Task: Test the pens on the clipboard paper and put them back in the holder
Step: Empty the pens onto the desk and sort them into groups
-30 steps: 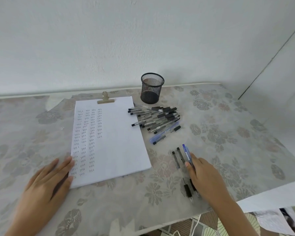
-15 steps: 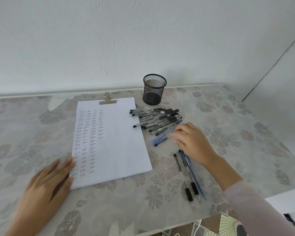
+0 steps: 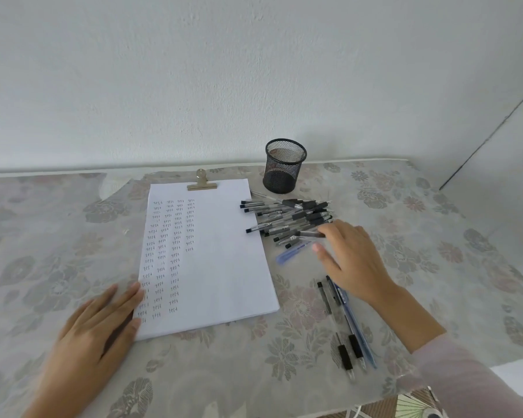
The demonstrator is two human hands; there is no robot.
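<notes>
A white sheet (image 3: 224,251) with columns of small written marks sits under a brass clip (image 3: 202,184). My left hand (image 3: 94,336) presses flat on its lower left corner. The black mesh holder (image 3: 284,167) stands upright behind the sheet's right corner, and no pens show inside it. Several black-grip pens (image 3: 284,218) lie piled in front of it, with a blue pen (image 3: 293,253) at the near edge. My right hand (image 3: 354,260) reaches into the pile's near right side. Its forefinger tip is at one black-grip pen (image 3: 310,234) and its thumb is spread below.
Three pens (image 3: 344,327), one of them blue, lie side by side near the table's front right, just under my right wrist. A floral cloth (image 3: 435,251) covers the table. A wall runs close behind and the table edge is at the right and front.
My right hand left the three pens at the front right and moved forward and left to the pile. The left hand stayed on the paper.
</notes>
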